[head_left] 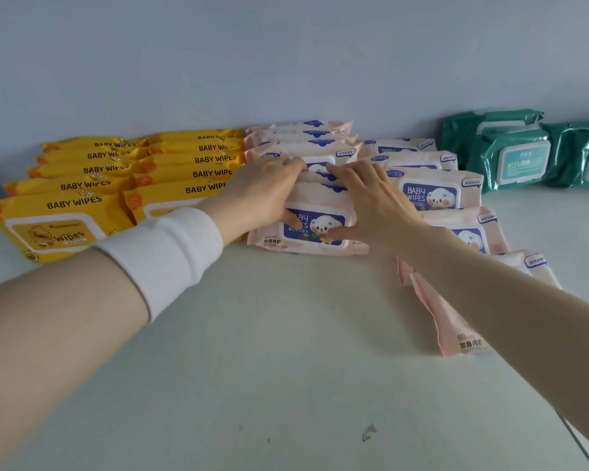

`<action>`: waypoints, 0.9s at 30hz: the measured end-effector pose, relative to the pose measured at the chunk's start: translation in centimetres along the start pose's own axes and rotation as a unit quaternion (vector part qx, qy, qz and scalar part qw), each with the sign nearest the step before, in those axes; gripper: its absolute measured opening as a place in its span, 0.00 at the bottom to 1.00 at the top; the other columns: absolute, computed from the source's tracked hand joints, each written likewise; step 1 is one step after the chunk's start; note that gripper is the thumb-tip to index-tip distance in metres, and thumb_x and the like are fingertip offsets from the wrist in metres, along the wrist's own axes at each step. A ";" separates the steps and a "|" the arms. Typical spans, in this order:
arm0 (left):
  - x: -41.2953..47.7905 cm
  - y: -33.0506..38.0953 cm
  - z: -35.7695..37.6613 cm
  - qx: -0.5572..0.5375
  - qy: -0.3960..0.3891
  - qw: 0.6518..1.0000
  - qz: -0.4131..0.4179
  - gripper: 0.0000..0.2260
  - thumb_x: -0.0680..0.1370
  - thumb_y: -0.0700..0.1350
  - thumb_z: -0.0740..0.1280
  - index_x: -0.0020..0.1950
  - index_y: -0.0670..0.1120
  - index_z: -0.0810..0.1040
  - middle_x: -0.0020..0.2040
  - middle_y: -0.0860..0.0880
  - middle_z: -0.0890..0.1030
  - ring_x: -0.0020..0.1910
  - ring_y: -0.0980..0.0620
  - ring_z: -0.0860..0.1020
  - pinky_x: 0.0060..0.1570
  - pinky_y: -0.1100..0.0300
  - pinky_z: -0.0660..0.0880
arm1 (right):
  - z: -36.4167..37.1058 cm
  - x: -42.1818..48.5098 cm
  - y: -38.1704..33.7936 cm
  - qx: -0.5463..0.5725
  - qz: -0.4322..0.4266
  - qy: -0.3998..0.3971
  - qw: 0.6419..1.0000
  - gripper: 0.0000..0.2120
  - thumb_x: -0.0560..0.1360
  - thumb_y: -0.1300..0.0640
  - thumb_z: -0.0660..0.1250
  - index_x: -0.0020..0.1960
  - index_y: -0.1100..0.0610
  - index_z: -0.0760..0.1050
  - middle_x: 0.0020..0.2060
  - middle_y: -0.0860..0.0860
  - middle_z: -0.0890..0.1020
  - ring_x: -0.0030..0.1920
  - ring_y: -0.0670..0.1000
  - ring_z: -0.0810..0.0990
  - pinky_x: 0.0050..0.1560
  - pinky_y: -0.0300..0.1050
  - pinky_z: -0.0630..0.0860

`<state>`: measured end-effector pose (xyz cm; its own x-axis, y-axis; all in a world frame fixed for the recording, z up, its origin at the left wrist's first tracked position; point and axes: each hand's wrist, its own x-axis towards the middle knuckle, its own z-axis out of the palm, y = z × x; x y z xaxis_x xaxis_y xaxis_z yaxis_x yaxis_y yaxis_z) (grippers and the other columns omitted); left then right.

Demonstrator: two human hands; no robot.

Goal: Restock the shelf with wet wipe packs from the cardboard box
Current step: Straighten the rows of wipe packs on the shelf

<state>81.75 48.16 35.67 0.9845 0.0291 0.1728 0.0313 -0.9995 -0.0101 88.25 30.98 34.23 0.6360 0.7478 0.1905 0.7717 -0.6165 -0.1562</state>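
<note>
A pink baby-wipes pack (308, 241) with a blue label lies at the front of a leaning row of pink packs (298, 136) on the white shelf (252, 351). My left hand (262, 195) grips its left end, fingers over the top edge and thumb on the front. My right hand (374, 202) grips its right end the same way. A second row of pink packs (436, 192) runs to the right, partly hidden under my right forearm. The cardboard box is out of view.
Two rows of yellow baby-wipes packs (92, 185) fill the left of the shelf. Green packs (514, 158) stand at the back right against the pale wall. The shelf's front edge shows at bottom right (578, 443). A white cuff (164, 253) wraps my left wrist.
</note>
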 end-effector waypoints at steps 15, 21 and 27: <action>2.2 -0.5 1.3 0.030 -0.006 0.999 -0.018 0.39 0.65 0.60 0.73 0.69 0.46 0.63 0.65 0.44 0.71 0.65 0.43 0.68 0.66 0.48 0.65 | 0.2 3.8 1.7 -0.040 -0.004 0.016 0.999 0.41 0.62 0.44 0.76 0.69 0.53 0.63 0.63 0.54 0.68 0.64 0.56 0.66 0.53 0.52 0.71; 1.7 -0.6 2.3 0.043 0.048 0.997 -0.035 0.35 0.67 0.51 0.75 0.69 0.46 0.63 0.64 0.44 0.72 0.65 0.44 0.69 0.65 0.50 0.64 | 0.5 3.1 1.8 -0.047 -0.018 0.001 0.999 0.49 0.62 0.43 0.76 0.75 0.53 0.54 0.68 0.53 0.65 0.68 0.55 0.63 0.63 0.52 0.67; 1.5 -1.1 2.4 0.068 0.031 0.996 -0.045 0.38 0.69 0.55 0.73 0.71 0.44 0.59 0.66 0.41 0.67 0.66 0.40 0.64 0.64 0.49 0.61 | 1.6 4.4 0.9 -0.056 0.001 0.035 0.998 0.44 0.64 0.48 0.76 0.73 0.55 0.57 0.65 0.56 0.66 0.66 0.58 0.64 0.64 0.51 0.63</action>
<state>83.60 49.33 33.60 0.9642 0.1142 0.2395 0.1472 -0.9812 -0.1250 91.74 34.05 33.36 0.6322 0.7302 0.2589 0.7635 -0.6441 -0.0478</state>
